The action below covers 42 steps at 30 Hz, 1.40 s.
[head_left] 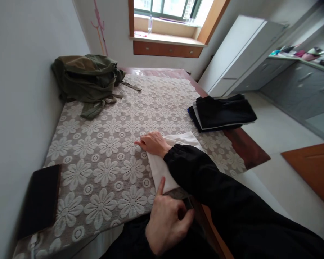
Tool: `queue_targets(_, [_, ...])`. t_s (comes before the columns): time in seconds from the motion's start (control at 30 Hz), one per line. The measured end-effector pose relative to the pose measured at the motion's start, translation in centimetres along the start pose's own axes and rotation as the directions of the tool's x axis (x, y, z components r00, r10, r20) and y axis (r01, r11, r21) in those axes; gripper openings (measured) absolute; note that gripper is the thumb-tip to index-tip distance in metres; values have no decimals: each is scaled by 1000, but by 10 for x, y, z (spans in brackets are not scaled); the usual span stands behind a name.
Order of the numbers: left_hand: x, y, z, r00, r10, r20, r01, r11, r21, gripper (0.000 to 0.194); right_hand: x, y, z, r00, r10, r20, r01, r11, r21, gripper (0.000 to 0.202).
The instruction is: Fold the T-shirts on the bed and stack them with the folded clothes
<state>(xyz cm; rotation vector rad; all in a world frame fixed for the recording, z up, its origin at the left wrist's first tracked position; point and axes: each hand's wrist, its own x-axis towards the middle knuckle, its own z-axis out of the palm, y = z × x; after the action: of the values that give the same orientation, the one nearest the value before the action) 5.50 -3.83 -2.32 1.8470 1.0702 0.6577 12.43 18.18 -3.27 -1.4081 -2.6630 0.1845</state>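
Note:
A folded white cloth (162,170) lies near the table's front edge, partly hidden beneath my right forearm. My right hand (154,142) rests at the cloth's far left corner, palm down, thumb pointing left onto the lace tablecloth (108,145). Just in front of the table edge is my left hand (169,219). Its index finger stretches toward the cloth's near part, while the other fingers curl and the thumb stands apart, with nothing visible between them. Past the cloth, to the right, sits a stack of folded dark clothes (224,112).
A green backpack (86,77) sits at the back left of the table. A black tablet (40,201) with a white cable lies at the front left. Beyond the table are a window, a white fridge (239,50) and, to the right, a kitchen counter (299,79).

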Motion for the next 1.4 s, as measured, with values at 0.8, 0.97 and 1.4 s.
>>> queue_targets(0.8, [0,6,15,973,41,-229,26,959,284,49,-168,9,-10,950,-300,-91,314,912,263,56])
queue_targets(0.97, [0,9,26,963,90,-253,19,917,398,51,-195,23,-6,959,-239,-154,257,961,107,66])
queue_targets(1.4, [-4,26,67,990,74,-118,27,734,679,44,-204,19,-7,953,-244,-181,273,949,159,57])
